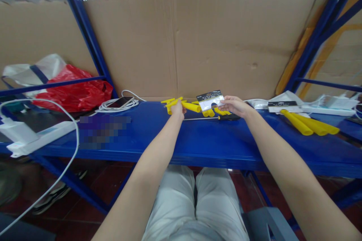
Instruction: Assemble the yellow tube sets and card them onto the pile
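Well back from the front edge of the blue tabletop [209, 141] lies a screwdriver [228, 117]. Farther, near the back edge, the left hand [178, 110] touches yellow cones [191, 106]; whether its fingers pinch one I cannot tell. The right hand [232, 105] pinches a printed card [207, 101] between its fingers, before a cardboard panel [226, 45].

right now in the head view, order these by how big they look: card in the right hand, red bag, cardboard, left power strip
1. cardboard
2. red bag
3. left power strip, though its nearness may enlarge it
4. card in the right hand
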`<action>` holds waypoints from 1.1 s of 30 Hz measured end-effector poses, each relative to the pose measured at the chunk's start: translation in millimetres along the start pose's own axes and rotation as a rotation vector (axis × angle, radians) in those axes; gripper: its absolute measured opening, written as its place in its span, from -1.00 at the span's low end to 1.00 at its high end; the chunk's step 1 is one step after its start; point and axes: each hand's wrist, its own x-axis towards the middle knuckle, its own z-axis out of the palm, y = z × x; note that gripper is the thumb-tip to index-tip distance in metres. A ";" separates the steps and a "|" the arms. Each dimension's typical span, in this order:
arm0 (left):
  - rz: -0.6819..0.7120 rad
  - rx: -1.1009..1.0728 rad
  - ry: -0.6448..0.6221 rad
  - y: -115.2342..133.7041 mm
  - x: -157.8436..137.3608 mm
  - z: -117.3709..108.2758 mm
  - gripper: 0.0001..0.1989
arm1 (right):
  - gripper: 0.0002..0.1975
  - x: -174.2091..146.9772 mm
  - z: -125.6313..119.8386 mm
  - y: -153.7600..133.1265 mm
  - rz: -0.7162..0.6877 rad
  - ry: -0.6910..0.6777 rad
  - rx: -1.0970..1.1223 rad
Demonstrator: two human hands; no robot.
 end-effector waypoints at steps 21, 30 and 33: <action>-0.032 0.103 -0.263 -9.7 -7.6 6.7 -0.90 | -0.68 1.4 30.8 10.7 -0.082 -0.064 0.037; 0.024 0.289 -0.421 -14.6 -8.4 6.7 -0.88 | -0.67 2.3 35.3 11.8 -0.055 -0.011 0.076; -0.002 0.339 -0.477 -11.8 -14.3 5.5 -0.83 | -0.67 3.5 35.3 12.4 -0.069 -0.019 0.094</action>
